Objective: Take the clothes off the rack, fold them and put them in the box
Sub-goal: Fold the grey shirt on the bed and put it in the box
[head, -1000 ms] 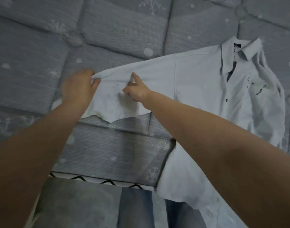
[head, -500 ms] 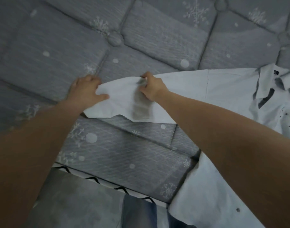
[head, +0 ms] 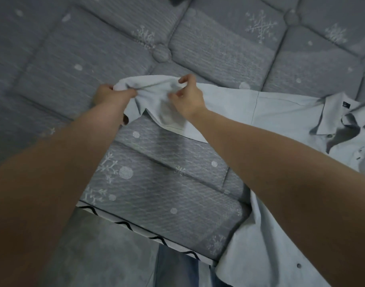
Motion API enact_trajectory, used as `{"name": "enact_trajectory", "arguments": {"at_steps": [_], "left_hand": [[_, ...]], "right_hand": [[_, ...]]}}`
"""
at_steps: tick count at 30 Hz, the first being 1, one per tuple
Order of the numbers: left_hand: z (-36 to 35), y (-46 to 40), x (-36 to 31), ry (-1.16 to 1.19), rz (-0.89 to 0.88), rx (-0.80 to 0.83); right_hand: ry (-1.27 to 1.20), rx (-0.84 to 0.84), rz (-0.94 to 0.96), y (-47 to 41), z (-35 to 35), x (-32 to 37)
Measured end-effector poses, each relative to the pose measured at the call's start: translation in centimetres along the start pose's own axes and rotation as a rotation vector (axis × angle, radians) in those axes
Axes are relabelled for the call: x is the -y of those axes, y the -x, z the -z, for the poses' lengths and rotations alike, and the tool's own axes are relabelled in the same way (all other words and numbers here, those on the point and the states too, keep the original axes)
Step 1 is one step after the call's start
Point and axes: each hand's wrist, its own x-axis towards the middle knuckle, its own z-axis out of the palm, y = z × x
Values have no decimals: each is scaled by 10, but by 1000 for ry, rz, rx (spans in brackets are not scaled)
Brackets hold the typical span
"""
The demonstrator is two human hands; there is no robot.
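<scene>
I see the left hand (head: 112,96), forearm reaching up from lower left, with fingers curled round the bunched cuff end of the sleeve (head: 154,94). Right hand (head: 187,98), forearm crossing from lower right, pinches the same sleeve just beside it, thumb and forefinger closed on the cloth. The sleeve end is raised off the mattress (head: 219,50). The pale shirt (head: 281,112) lies flat to the right, collar (head: 330,114) at far right, its hem hanging over the mattress's near edge. Bare quilted mattress lies left of and beyond both hands.
</scene>
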Motion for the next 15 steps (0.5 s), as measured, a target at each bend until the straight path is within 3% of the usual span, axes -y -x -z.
{"name": "enact_trajectory", "arguments": {"at_steps": [4, 9, 11, 15], "left_hand": [[-9, 27, -6, -166, -225, -30], [-31, 82, -19, -156, -425, 254], [-39, 106, -21, -36, -437, 381], [-56, 147, -27, 227, -380, 639]], "right_hand": [[-373, 169, -225, 19, -10, 17], [-710, 452, -395, 47, 18, 37], [-817, 443, -374, 58, 35, 31], [-882, 216, -337, 83, 89, -5]]}}
